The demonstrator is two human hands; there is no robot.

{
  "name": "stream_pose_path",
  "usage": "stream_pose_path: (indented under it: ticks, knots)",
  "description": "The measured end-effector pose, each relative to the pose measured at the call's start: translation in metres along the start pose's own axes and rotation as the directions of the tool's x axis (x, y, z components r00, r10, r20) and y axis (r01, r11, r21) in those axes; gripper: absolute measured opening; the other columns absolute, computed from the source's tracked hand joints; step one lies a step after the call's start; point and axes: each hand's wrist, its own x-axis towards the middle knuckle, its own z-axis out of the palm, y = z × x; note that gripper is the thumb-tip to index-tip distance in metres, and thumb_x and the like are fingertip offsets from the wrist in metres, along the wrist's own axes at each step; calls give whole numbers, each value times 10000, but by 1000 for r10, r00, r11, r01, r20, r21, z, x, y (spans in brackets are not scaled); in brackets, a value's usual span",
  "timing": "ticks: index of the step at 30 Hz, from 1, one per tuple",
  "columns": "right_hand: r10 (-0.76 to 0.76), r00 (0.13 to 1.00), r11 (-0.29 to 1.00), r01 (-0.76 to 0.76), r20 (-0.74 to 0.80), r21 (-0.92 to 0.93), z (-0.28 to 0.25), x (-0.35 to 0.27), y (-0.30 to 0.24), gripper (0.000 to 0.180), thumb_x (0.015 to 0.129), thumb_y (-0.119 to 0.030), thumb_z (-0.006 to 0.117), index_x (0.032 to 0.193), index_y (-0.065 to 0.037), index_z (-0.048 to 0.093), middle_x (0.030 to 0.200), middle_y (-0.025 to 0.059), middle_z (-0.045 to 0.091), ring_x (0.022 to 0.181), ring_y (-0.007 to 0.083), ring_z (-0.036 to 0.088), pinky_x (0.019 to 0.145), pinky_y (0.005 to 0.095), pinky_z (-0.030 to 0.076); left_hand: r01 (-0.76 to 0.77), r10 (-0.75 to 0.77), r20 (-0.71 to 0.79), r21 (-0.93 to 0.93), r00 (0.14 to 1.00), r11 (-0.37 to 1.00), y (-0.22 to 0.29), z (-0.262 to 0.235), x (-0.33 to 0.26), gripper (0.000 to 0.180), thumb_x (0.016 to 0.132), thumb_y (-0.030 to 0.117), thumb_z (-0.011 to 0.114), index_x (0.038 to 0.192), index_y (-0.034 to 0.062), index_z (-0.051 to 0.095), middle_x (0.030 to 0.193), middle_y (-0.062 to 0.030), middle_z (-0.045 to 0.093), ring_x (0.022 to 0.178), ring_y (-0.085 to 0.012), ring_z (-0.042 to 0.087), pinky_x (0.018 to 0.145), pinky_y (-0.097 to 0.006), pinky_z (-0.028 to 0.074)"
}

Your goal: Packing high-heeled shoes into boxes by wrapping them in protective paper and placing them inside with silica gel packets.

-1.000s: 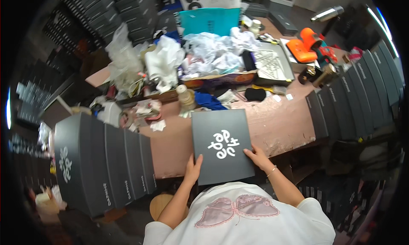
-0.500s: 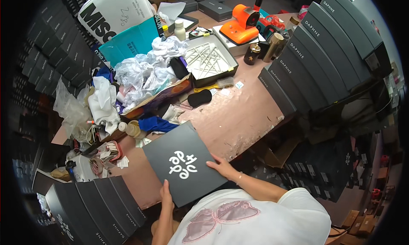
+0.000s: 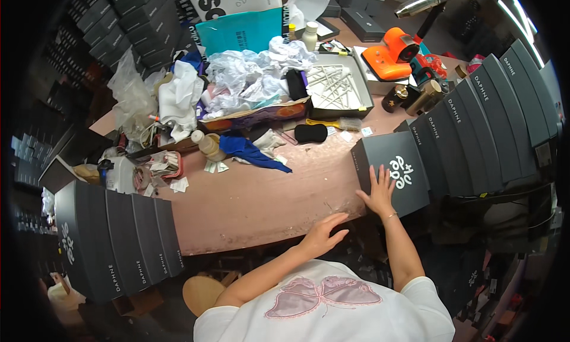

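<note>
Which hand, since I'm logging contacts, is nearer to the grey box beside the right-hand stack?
Right. The right hand rests on top of the grey box; the left hand is apart from it, to its left and lower in the picture.

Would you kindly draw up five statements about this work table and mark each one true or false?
1. The right hand lies with spread fingers on the lid of a dark grey box. True.
2. The left hand is gripping the blue cloth. False: that hand is empty, near the table's front edge, and the cloth lies beside a beige bottle.
3. The black oval pad lies outside the open box of white sticks. True.
4. The orange device stands to the left of the crumpled white paper. False: it stands to the right.
5. Rows of dark grey boxes stand at both the left and the right. True.
</note>
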Motion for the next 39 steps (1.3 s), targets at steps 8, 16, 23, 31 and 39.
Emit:
stream_pose_path:
  ticks: [8, 16, 23, 31, 39]
  knots:
    - [-131, 990, 986, 135, -48, 100, -7, 9, -33, 831, 759, -130, 713, 1461, -122, 270, 1460, 240, 290, 1346, 397, 302, 1070, 483, 313, 158, 513, -724, 636, 460, 756, 125, -210, -207, 518, 867, 269, 654, 1226, -83, 528, 1297, -233, 513, 1216, -352, 499, 994, -428, 410]
    - [-829, 559, 346, 472, 28, 810, -55, -63, -358, 788, 808, -128, 722, 1461, -146, 280, 1360, 164, 418, 1051, 274, 567, 796, 360, 518, 493, 130, -990, 87, -52, 866, 228, -452, -538, 337, 930, 189, 589, 1170, -47, 578, 1144, -59, 607, 1024, -128, 546, 897, -286, 428]
    - [-954, 293, 17, -156, 63, 988, -141, -100, -531, 822, 919, -591, 448, 1518, -174, 69, 1552, 147, 135, 1413, 299, 207, 1103, 443, 290, 330, -117, -938, -3, 325, 944, 190, -428, -493, 436, 880, 83, 603, 1283, -54, 510, 1212, -76, 573, 1104, -162, 531, 974, -291, 398]
    - [-941, 338, -118, -364, 13, 924, -122, -76, -452, 962, 822, -552, 610, 1505, -86, 118, 1528, 164, 192, 1396, 282, 205, 1121, 405, 204, 38, 80, -984, 87, 157, 995, 179, -245, -376, 620, 839, 199, 527, 1401, -10, 371, 1425, -176, 379, 1293, -304, 390, 1094, -417, 303]
    - [-517, 727, 131, -455, 452, 881, 30, -97, -220, 585, 819, -273, 725, 1273, 11, 489, 1141, 139, 573, 1037, 217, 543, 894, 327, 444, 1, -578, -667, -655, 470, 756, 8, -131, -268, 469, 906, 194, 520, 1296, -64, 480, 1296, -110, 527, 1168, -231, 504, 1008, -360, 389]
